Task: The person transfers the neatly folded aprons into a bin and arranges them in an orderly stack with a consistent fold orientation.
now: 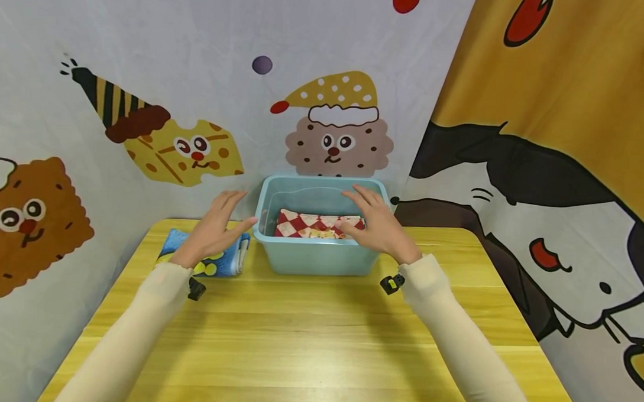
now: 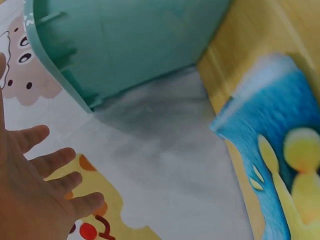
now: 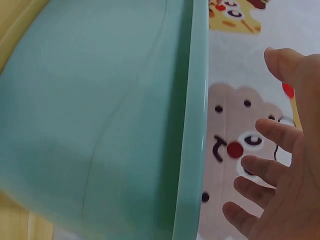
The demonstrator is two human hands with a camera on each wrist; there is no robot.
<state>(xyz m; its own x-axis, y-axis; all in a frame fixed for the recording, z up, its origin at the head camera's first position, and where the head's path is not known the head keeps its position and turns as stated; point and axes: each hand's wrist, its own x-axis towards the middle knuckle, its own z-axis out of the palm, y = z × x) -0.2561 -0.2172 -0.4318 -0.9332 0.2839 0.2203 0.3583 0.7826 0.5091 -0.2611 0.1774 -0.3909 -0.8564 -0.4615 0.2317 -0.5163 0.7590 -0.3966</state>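
A light blue-green plastic tub (image 1: 320, 259) stands at the back of the table. Inside it lies a red-and-white checkered folded cloth (image 1: 294, 225) with a yellowish printed patch. My left hand (image 1: 214, 228) is held at the tub's left side, fingers spread and apart from its wall in the left wrist view. Below that hand a folded blue towel (image 1: 229, 263) with yellow shapes lies on the table, partly hidden by the hand and sleeve. My right hand (image 1: 378, 225) hovers by the tub's right rim (image 3: 192, 125), fingers spread and holding nothing.
The yellow wood-grain table (image 1: 296, 342) reaches the wall at the back. A printed cloth backdrop (image 1: 200, 31) with cartoon food figures hangs behind and on both sides. A small black device (image 1: 392, 284) sits at each wrist.
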